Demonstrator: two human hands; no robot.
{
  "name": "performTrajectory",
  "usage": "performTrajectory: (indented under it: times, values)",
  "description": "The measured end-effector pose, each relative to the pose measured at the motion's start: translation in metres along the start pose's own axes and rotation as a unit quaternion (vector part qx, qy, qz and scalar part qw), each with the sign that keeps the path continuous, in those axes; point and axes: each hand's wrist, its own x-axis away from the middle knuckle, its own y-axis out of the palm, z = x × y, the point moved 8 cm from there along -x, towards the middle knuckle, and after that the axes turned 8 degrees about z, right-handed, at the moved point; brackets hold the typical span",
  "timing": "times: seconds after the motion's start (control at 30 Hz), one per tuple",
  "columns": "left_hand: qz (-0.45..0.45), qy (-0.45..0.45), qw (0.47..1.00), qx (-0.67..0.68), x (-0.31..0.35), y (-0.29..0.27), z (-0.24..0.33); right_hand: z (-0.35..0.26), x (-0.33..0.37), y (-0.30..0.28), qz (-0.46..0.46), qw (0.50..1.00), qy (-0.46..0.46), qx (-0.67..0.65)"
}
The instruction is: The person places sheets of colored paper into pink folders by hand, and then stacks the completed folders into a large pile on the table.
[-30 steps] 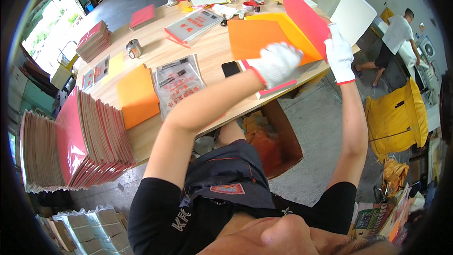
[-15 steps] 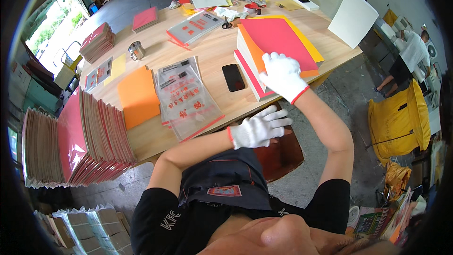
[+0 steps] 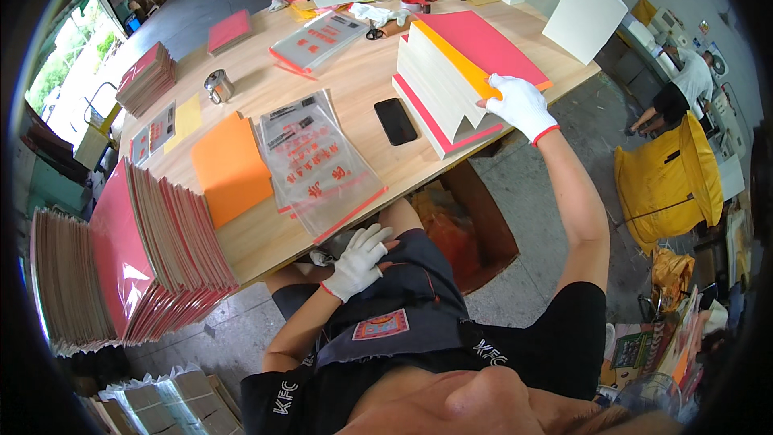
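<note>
My right hand (image 3: pixel 522 105), in a white knit glove with a red cuff, pinches the near right corner of the orange sheets (image 3: pixel 460 63) on top of a thick stack of white paper (image 3: pixel 439 84). Its thumb is under their edge and its fingers are on top. The upper paper bends into folds below that corner. A red sheet (image 3: pixel 483 36) tops the stack, and more red shows beneath it. My left hand (image 3: pixel 357 266), gloved alike, is over my lap below the table edge, fingers stretched out and holding nothing. Beside the stack lies a black phone (image 3: pixel 394 122).
Clear plastic bags with red print (image 3: pixel 322 173) and orange sheets (image 3: pixel 232 169) lie left of the phone. Tall piles of red-covered packs (image 3: pixel 165 234) stand at the left. A steel mug (image 3: pixel 218 86) and scissors (image 3: pixel 374 33) sit farther back. Under the table is an open carton (image 3: pixel 483 234).
My left hand has dropped left and down, away from the stack to my lap. My right hand has shifted to the orange sheets' corner, and the stack's near side is now fanned and bent.
</note>
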Motion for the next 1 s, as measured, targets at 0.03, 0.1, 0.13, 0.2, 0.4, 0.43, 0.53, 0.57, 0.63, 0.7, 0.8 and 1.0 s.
performTrajectory:
  times: [0.03, 0.1, 0.13, 0.2, 0.4, 0.43, 0.53, 0.57, 0.63, 0.7, 0.8, 1.0]
  values:
    - [0.002, -0.011, 1.000, -0.003, 0.006, -0.001, -0.004, -0.004, 0.001, -0.001, 0.008, 1.000, 0.014, 0.008]
    - [0.005, -0.031, 0.999, 0.005, 0.015, -0.004, -0.011, -0.002, -0.001, -0.001, -0.011, 0.999, 0.044, -0.012]
    - [0.008, -0.041, 0.999, 0.009, 0.020, -0.005, -0.015, -0.001, -0.002, 0.000, -0.021, 0.998, 0.058, -0.021]
    - [0.017, -0.047, 0.999, 0.008, 0.029, -0.008, -0.019, 0.003, -0.002, 0.000, -0.031, 0.996, 0.076, -0.040]
    - [0.038, -0.063, 0.997, 0.008, 0.048, -0.011, -0.026, 0.008, -0.006, 0.003, -0.065, 0.991, 0.098, -0.059]
    - [0.042, -0.063, 0.997, 0.004, 0.050, -0.011, -0.026, 0.007, -0.006, 0.002, -0.070, 0.991, 0.099, -0.061]
    - [0.046, -0.073, 0.996, 0.005, 0.054, -0.014, -0.027, 0.000, -0.007, -0.003, -0.071, 0.992, 0.094, -0.042]
    - [0.044, -0.077, 0.996, 0.006, 0.056, -0.013, -0.028, -0.003, -0.007, -0.005, -0.075, 0.993, 0.083, -0.029]
    - [0.042, -0.084, 0.996, 0.007, 0.060, -0.010, -0.033, -0.014, -0.008, -0.009, -0.081, 0.995, 0.059, -0.003]
    - [0.041, -0.079, 0.996, 0.006, 0.062, -0.009, -0.033, -0.024, -0.006, -0.010, -0.073, 0.996, 0.055, 0.021]
    - [0.038, -0.075, 0.996, 0.006, 0.061, -0.009, -0.032, -0.021, -0.006, -0.002, -0.052, 0.998, 0.016, 0.028]
    - [0.041, -0.072, 0.997, 0.003, 0.061, -0.008, -0.029, -0.024, -0.006, -0.002, -0.058, 0.998, 0.000, 0.029]
